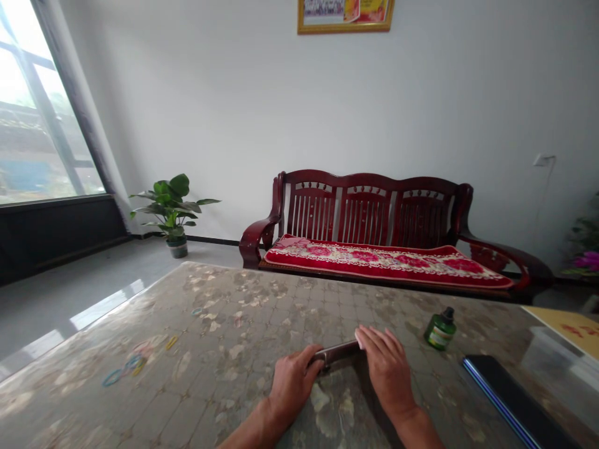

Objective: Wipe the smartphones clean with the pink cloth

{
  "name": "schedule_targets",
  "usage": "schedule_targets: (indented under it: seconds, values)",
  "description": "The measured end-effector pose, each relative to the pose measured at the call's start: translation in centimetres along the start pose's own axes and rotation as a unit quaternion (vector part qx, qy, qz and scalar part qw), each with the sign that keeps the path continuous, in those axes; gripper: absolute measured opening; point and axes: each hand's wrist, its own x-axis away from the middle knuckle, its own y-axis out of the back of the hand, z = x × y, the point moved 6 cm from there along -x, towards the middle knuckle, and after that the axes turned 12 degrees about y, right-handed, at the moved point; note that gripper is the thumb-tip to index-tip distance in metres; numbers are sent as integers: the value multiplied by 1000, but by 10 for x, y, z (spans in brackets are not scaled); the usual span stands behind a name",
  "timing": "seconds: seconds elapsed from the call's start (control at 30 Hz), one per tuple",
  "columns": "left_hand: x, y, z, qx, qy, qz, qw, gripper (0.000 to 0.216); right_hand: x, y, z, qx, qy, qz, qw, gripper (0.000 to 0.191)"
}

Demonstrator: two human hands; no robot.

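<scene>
A long, narrow dark brown object with a lighter edge point(340, 353) spans the space between my two hands, slightly above or on the table; its kind does not show clearly. My left hand point(294, 379) closes on its left end, thumb and fingers pinching near a small shiny part. At the other end, my right hand point(386, 369) has its fingers bent over the tip, with a small pale patch at the fingertips that I cannot make out. Right of that hand stands a small green bottle point(440, 330) with a black cap and a pale label.
The table point(224, 349) has a patterned cover. Several coloured rubber bands point(112, 378) lie at the left. A dark phone-like slab point(512, 399), a clear plastic box point(559, 358) and a yellow printed sheet point(568, 324) are at the right. Beyond stands a red wooden bench point(365, 215).
</scene>
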Motion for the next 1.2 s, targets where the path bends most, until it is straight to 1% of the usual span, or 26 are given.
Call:
schedule_targets:
  seconds: [0.03, 0.1, 0.2, 0.27, 0.3, 0.37, 0.47, 0.53, 0.6, 0.63, 0.7, 0.83, 0.9, 0.97, 1.07, 1.13, 1.2]
  values:
    - [0, 0, -1, -2, -1, -1, 1000, 20, -1, 0, 4, -3, -1, -2, 1000, 35]
    - [1, -1, -1, -1, -5, -4, 1000, 20, -8, -2, 21, -20, 9, -9, 1000, 35]
    - [2, -3, -4, 24, -32, 1, 999, 23, -21, -5, 53, -54, 49, -15, 997, 35]
    - [2, -3, -5, 46, -47, 8, 998, 25, -28, -6, 65, -64, 64, -16, 996, 34]
    - [2, -3, -4, 52, -46, 13, 997, 25, -29, -6, 66, -65, 66, -14, 996, 34]
    - [0, -3, -2, 48, -31, 18, 998, 23, -27, -5, 58, -63, 59, -8, 996, 34]
    - [-2, -3, 2, 25, -7, 16, 1000, 20, -17, -1, 28, -49, 27, -5, 998, 34]
    - [-4, -3, 2, 16, -3, 13, 1000, 19, -10, 2, 8, -32, 4, -6, 999, 34]
    - [-4, -4, 1, 14, -7, 13, 1000, 19, -5, 4, -1, -15, -8, -7, 1000, 34]
    - [-4, -4, 0, 14, -9, 14, 1000, 20, -5, 4, -1, -10, -12, -7, 1000, 34]
    - [-3, -5, -2, 16, -16, 14, 1000, 19, -8, 3, 11, -12, -6, -5, 1000, 34]
    - [0, -5, -9, 35, -52, 24, 998, 21, -22, -2, 52, -54, 60, -6, 997, 35]
    - [0, -5, -9, 39, -56, 29, 997, 21, -24, -4, 58, -61, 69, -8, 996, 34]
    - [-2, -5, -6, 32, -39, 30, 998, 20, -21, -5, 46, -54, 48, -7, 997, 34]
    - [-5, -7, 0, 14, -9, 29, 999, 18, -6, -7, 10, -40, -15, -7, 999, 35]
    - [-6, -8, 3, 5, 2, 32, 999, 18, 5, -11, -15, -62, -77, -5, 995, 32]
    - [-6, -9, 3, -1, 5, 33, 999, 17, 18, -18, -36, -128, -171, -14, 977, 34]
